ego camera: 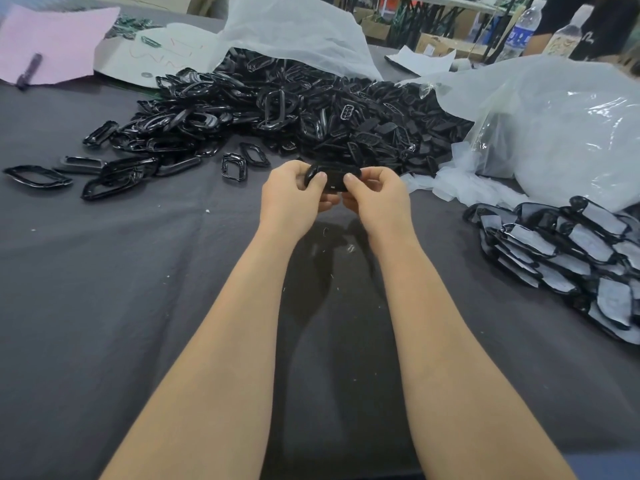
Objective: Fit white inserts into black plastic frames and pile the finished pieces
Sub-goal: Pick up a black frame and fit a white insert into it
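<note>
Head view: both hands meet over the dark cloth [104, 271]. The left hand [294, 192] and right hand [377, 195] each pinch one black frame [332, 180], which lies between them with thumbs on top and fingers curled beneath. Fingers hide its middle, so whether it holds an insert cannot be told. Beyond the grip lies a heap of frames [277, 109], too many to count. Right of the grip sits one pile of finished pieces [568, 251], cut off by the edge. Far beyond it stand two bottles [523, 29].
</note>
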The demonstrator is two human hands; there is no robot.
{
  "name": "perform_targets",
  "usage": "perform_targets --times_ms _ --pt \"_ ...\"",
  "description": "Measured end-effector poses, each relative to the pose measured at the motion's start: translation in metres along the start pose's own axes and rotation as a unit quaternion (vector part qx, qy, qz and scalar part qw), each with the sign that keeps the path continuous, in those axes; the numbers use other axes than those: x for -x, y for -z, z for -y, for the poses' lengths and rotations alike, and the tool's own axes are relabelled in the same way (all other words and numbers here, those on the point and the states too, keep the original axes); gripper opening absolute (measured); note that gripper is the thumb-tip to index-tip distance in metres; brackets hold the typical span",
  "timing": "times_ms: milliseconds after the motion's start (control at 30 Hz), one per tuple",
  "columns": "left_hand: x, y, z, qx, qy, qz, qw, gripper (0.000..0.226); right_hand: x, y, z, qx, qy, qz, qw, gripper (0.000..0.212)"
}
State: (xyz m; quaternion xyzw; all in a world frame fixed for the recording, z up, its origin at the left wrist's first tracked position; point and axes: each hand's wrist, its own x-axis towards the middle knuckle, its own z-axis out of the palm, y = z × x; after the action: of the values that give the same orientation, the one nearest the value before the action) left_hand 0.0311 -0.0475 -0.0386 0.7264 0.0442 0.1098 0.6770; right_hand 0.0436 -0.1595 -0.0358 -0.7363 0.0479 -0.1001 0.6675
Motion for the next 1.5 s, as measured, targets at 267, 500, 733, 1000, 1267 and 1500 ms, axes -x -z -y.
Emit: perform_targets --times_ms 267,500,733,1000,1267,1500 --pt "0.003 -0.001 -0.002 -0.058 -0.029 0.001 0.998 0.012 0.002 -0.004 -0.001 0.148 0.064 -0.038 0.986 0.012" --pt "-0.005 0.019 -0.013 0.199 -0.014 -0.199 0.959 0.013 0.005 -0.008 0.003 0.034 0.066 -0.044 0.996 0.010" --pt "-0.007 0.025 -0.010 0.334 0.025 -0.298 0.894 0.010 0.019 -0.036 -0.010 0.451 0.228 0.185 0.843 0.044" --pt "-0.007 0.017 -0.008 0.296 0.049 -0.266 0.916 0.017 0.013 -0.035 -0.009 0.368 0.189 0.069 0.908 0.019" --pt "-0.007 0.013 -0.007 0.257 0.044 -0.243 0.934 0.013 0.014 -0.025 -0.005 0.384 0.170 0.145 0.896 0.034" --pt "-0.006 0.013 -0.006 0.257 0.045 -0.245 0.934 0.017 0.013 -0.027 -0.004 0.430 0.169 0.119 0.879 0.025"
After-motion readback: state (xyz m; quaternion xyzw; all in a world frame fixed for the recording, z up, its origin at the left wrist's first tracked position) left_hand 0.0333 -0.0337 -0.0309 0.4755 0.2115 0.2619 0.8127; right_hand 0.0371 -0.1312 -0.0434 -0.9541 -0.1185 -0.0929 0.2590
